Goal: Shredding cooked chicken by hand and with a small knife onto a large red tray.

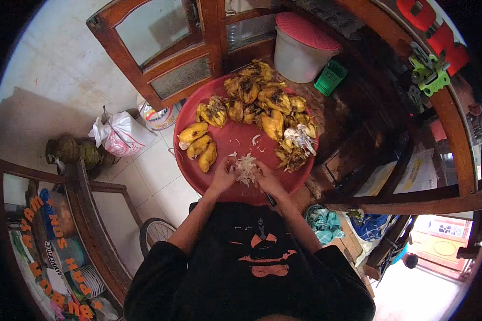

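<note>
In front of me is a large round red tray [241, 141]. At its near edge lies a small heap of pale shredded chicken meat [246, 165], between my two hands. My left hand [225, 175] touches the heap's left side with curled fingers; whether it grips any shreds is unclear. My right hand [267, 179] is against the right side, holding a knife by its dark handle [271, 200]; its blade is hidden. Several yellow chicken pieces [201, 147] sit at the tray's left. Browned cooked chickens [261, 94] pile up at the back, and partly stripped pale bones [299, 137] lie at right.
Behind the tray stand a white bucket [295, 56] with a pink lid and a green plastic basket [331, 78]. An open wooden glazed door [180, 82] overhangs the back left. On the floor at left are a white plastic bag [124, 134], a gas cylinder [78, 151] and a wheel [156, 234].
</note>
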Motion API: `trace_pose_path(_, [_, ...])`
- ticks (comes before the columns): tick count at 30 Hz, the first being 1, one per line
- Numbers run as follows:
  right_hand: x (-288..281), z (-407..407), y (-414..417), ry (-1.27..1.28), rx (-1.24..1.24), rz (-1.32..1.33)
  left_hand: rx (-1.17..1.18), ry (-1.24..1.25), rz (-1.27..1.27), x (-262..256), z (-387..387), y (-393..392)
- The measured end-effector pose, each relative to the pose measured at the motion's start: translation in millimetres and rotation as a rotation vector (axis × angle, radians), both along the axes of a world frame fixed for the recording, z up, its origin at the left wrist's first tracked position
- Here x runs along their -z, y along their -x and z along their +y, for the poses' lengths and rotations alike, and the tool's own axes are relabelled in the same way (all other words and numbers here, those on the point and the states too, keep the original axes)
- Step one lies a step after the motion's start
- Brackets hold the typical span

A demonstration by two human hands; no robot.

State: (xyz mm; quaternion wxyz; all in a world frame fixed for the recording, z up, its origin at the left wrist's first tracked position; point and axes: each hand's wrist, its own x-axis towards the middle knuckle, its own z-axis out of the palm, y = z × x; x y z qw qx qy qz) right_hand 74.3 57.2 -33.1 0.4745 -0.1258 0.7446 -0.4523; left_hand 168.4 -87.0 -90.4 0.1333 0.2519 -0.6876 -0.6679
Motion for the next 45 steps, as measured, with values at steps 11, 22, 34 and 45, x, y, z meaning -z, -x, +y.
trace_pose_path(11, [-22, -1, -7, -0.013, -0.037, -0.085, 0.124, -0.240, -0.373, -11, -16, -5])
trace_pose_path(22, [-32, -12, -9, 0.014, -0.148, 0.054, 0.238, -0.234, -0.307, -12, -15, -4])
trace_pose_path(34, [30, 4, 5, 0.158, -0.104, 0.735, 0.194, -0.078, -0.303, 13, -10, 1])
trace_pose_path(45, [-17, -11, -9, -0.015, -0.164, 0.507, 0.116, -0.339, -0.227, -34, -5, 0])
